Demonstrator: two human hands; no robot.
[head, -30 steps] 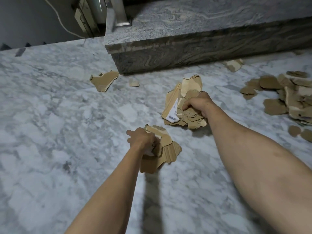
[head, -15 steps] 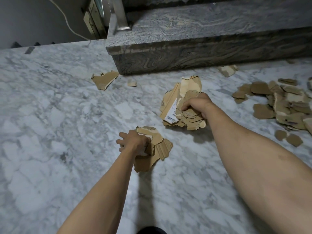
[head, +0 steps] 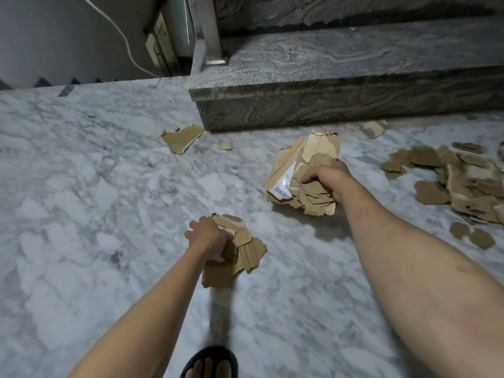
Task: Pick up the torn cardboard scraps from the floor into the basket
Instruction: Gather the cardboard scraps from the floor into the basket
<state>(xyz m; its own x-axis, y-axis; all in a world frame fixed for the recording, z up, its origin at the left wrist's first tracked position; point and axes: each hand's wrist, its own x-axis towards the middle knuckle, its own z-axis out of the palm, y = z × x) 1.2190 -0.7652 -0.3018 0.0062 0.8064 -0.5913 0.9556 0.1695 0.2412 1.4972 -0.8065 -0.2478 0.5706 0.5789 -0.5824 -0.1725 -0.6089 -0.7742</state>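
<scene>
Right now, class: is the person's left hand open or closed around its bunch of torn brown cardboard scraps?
Closed: the left hand has fingers curled round the bunch of torn brown cardboard scraps.

Left hand (head: pixel 210 238) and right hand (head: pixel 327 178) each grip a bundle of torn cardboard scraps (head: pixel 305 165) above a marble floor (head: pixel 81 214); a loose pile (head: pixel 463 186) lies at right, beside a granite step (head: pixel 341 77).

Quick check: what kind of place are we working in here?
Probably an indoor hallway or stair landing: a white marble floor, a grey granite step at the back, and a metal post rising from it.
</scene>
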